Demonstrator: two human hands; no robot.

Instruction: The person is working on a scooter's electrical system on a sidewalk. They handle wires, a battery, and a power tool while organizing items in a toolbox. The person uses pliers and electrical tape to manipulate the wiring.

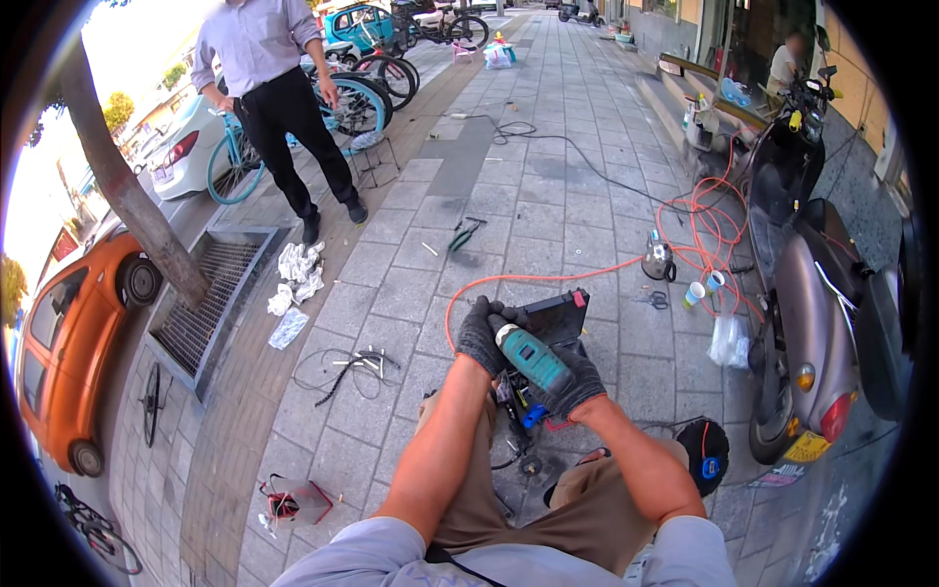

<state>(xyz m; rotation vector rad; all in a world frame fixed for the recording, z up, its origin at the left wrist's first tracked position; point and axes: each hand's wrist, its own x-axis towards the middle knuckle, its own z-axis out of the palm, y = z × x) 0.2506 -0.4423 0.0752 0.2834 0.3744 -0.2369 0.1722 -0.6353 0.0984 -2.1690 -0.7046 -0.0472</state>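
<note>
A teal and black cordless drill (533, 356) lies across the space before my knees, its nose pointing up and left. Wrapped around its rear and grip, my right hand (579, 387) wears a dark knitted glove. My left hand (479, 338), gloved the same way, closes on the chuck end; its fingers partly hide what is there. Just beyond the drill stands a black tool case (559, 315) with its lid raised. Beneath my hands are dark metal parts and a blue-handled tool (534, 416), partly covered by my arms.
An orange hose (548, 276) curves across the paving to a coil at right. Green-handled pliers (464, 235), a kettle (657, 259), scissors (657, 299) and paper cups (693, 293) lie ahead. A scooter (822, 323) stands at right. A person (279, 98) stands at far left.
</note>
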